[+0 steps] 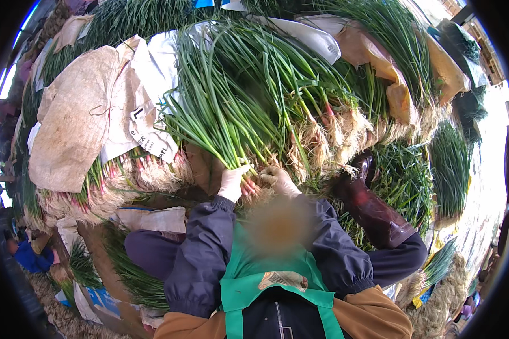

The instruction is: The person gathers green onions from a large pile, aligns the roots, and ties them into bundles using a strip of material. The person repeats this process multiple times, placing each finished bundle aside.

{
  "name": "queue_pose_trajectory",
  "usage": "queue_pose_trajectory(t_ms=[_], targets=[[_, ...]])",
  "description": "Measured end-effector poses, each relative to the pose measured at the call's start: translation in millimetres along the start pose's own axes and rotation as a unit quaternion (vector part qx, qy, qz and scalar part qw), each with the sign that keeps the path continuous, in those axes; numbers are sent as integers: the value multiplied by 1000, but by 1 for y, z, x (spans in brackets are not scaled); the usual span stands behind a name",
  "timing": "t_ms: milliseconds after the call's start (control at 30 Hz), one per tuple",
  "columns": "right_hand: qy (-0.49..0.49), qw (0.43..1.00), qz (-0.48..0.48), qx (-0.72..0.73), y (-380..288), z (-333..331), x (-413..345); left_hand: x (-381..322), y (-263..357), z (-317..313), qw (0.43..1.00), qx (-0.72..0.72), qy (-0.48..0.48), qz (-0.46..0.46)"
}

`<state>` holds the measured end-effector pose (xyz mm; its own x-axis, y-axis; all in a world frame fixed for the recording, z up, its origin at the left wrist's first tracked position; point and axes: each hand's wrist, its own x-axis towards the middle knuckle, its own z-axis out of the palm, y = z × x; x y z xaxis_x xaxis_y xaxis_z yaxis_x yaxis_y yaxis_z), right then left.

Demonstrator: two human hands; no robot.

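My left hand (232, 183), in a pale glove, is closed around the lower stems of a small bunch of green onions (220, 135). The reddish bulbs (249, 186) stick out below its fingers, and the long leaves fan up and away from me. Close beside the bulbs is my right hand (278, 181), also gloved, with curled fingers at the stringy roots; whether it pinches anything cannot be made out. A larger heap of green onions (258, 80) lies just beyond both hands. Its pale, tangled roots (318, 144) face me on the right.
Woven sacks (74, 110) cover more onions on the left, and a tan sack (371, 51) drapes over others at upper right. My dark red boot (375, 207) rests by loose green leaves (403, 182). Another person in blue (34, 256) is at far left.
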<state>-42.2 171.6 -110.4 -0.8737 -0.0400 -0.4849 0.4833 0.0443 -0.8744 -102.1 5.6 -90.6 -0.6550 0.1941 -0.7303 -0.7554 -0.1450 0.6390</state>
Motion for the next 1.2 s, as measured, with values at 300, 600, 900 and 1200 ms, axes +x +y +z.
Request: queue_pose_trajectory(t_ms=[300,600,900,1200], targets=[[-82,940,198,265,-6,45,21,-59,-25,-32,996,-79,-31,13],[6,743,281,607,-2,61,33,-85,-17,-41,995,-36,-58,-66],[126,986,-51,-93,-49,68,-1,-74,-59,-22,998,-56,20,20],[92,815,137,555,-41,71,-7,-74,-49,-29,996,-70,-45,10]])
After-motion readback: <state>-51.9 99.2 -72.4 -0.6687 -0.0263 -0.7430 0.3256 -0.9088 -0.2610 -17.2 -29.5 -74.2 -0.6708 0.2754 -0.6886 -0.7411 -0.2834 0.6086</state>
